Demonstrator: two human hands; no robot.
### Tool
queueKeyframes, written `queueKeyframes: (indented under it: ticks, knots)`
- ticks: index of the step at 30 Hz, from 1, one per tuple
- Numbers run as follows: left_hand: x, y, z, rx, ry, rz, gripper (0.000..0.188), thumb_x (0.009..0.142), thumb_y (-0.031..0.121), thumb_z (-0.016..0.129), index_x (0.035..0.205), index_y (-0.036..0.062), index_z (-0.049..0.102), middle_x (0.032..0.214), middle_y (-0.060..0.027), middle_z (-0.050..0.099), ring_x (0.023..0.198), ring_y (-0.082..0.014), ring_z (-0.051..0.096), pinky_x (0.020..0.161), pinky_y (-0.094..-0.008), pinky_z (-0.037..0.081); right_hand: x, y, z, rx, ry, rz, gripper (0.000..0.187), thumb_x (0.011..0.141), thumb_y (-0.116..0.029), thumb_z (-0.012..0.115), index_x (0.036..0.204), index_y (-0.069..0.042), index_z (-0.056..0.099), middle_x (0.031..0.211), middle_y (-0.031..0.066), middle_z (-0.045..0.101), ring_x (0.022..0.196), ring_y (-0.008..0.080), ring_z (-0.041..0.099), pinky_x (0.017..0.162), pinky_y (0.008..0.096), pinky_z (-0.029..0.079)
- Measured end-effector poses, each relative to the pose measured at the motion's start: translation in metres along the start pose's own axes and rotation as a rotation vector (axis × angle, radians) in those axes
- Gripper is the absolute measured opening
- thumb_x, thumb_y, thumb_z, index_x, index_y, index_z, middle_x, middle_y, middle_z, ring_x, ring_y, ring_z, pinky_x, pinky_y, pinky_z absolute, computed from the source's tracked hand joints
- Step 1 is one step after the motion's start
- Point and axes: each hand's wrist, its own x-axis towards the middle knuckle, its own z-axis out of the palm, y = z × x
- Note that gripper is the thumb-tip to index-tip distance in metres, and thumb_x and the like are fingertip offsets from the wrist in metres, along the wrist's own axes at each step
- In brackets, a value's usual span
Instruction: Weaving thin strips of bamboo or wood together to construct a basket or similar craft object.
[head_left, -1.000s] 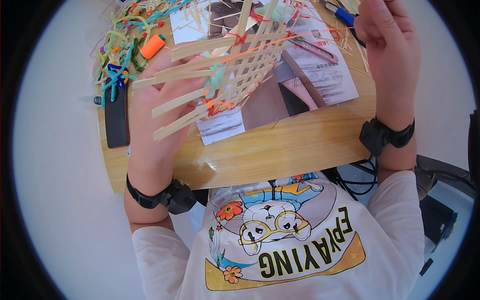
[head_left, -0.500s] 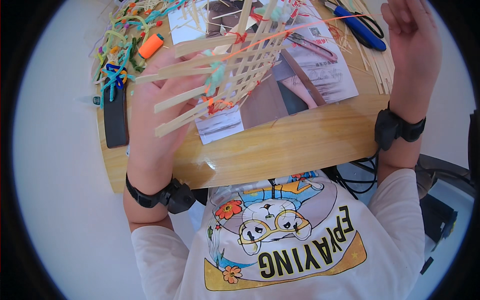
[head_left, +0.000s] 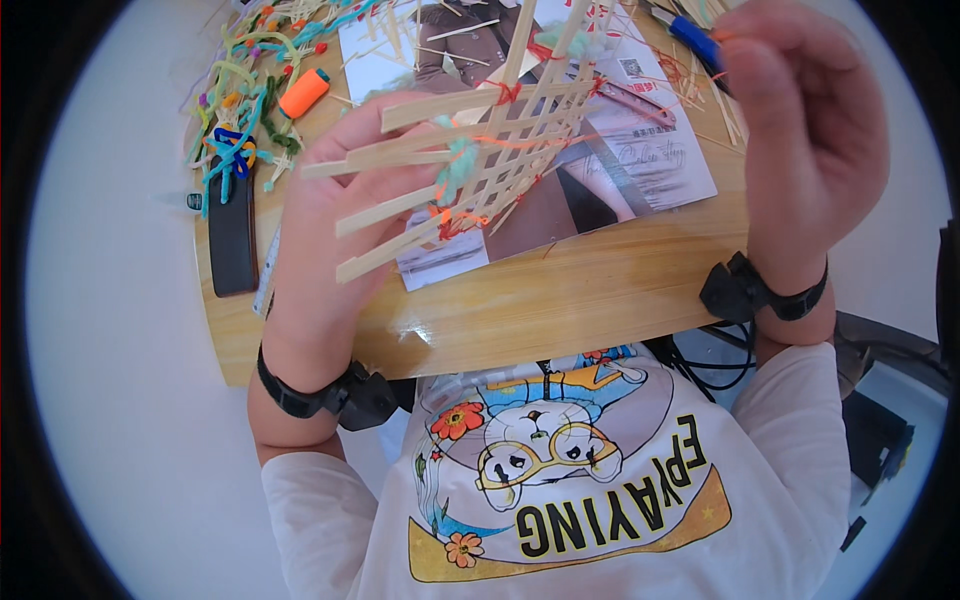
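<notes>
My left hand [head_left: 325, 215] is closed around the left side of a lattice woven from flat wooden strips [head_left: 530, 118], holding it tilted above the table. Several strip ends stick out past my fingers. Red thread [head_left: 509, 92] binds some of the crossings, and fluffy pale teal yarn [head_left: 461, 162] winds along the left side. Orange thread [head_left: 512, 144] runs loosely from the lattice toward the right. At the upper right, my right hand [head_left: 820, 130] is raised with thumb and fingers pinched on an orange bit of thread. Part of the thread between is hard to make out.
Under the lattice lies a glossy printed sheet [head_left: 670, 185] with a slim pink tool [head_left: 636, 103] on it. An orange thread spool [head_left: 304, 93], tangled colourful yarn [head_left: 232, 85] and a dark case [head_left: 232, 245] are at left. A blue-handled tool [head_left: 692, 40] and loose strips [head_left: 722, 112] lie at right.
My right hand has come lower, nearer and slightly left, and the orange thread has gone from taut to slack. The lattice in my left hand has shifted a little right.
</notes>
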Motion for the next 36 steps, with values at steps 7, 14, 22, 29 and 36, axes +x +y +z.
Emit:
queueKeyframes:
  ticks: [7, 14, 22, 29, 36]
  knots:
    - [-0.001, -0.003, 0.000, 0.081, 0.058, 0.053, 0.033, 0.085, 0.004, 0.062, 0.116, -0.0027, 0.060, 0.105, -0.0065, 0.066, 0.096, -0.0111, 0.061, 0.085, -0.0252, 0.047, 0.006, -0.024, 0.032, -0.039, -0.247, 0.122, 0.017, 0.088, 0.007, 0.062, 0.105, 0.006, 0.058, 0.098, 0.0108, 0.066, 0.084, 0.0112, 0.063, 0.071, 0.0208, 0.051]
    - [-0.002, -0.006, 0.006, 0.113, 0.097, 0.120, 0.030, 0.085, 0.007, 0.064, 0.114, -0.0030, 0.060, 0.105, -0.0061, 0.066, 0.097, -0.0104, 0.060, 0.087, -0.0253, 0.046, 0.010, -0.022, 0.032, -0.065, -0.443, -0.059, 0.018, 0.086, 0.011, 0.063, 0.103, 0.008, 0.059, 0.095, 0.0119, 0.067, 0.078, 0.0129, 0.065, 0.067, 0.0211, 0.052]
    - [-0.004, -0.005, 0.012, 0.211, 0.135, 0.126, 0.025, 0.088, 0.003, 0.063, 0.112, -0.0032, 0.060, 0.105, -0.0070, 0.065, 0.092, -0.0104, 0.062, 0.082, -0.0237, 0.050, -0.020, -0.018, 0.048, -0.152, -0.163, 0.092, 0.020, 0.084, 0.011, 0.065, 0.103, 0.007, 0.061, 0.092, 0.0106, 0.067, 0.077, 0.0134, 0.065, 0.065, 0.0211, 0.052]
    - [-0.004, -0.005, 0.016, 0.217, 0.180, 0.216, 0.021, 0.090, 0.001, 0.062, 0.110, -0.0035, 0.061, 0.102, -0.0068, 0.065, 0.090, -0.0096, 0.062, 0.079, -0.0231, 0.050, -0.008, -0.021, 0.045, -0.172, -0.212, 0.111, 0.020, 0.083, 0.010, 0.066, 0.102, 0.004, 0.063, 0.090, 0.0089, 0.067, 0.072, 0.0113, 0.063, 0.059, 0.0195, 0.049]
    - [-0.005, -0.003, 0.023, 0.354, 0.199, 0.217, 0.018, 0.092, 0.005, 0.062, 0.108, -0.0027, 0.062, 0.094, -0.0040, 0.066, 0.081, -0.0063, 0.060, 0.071, -0.0193, 0.047, 0.003, -0.034, 0.040, -0.377, -0.323, 0.138, 0.018, 0.080, 0.007, 0.070, 0.096, -0.001, 0.066, 0.084, 0.0033, 0.067, 0.066, 0.0074, 0.059, 0.051, 0.0189, 0.044]
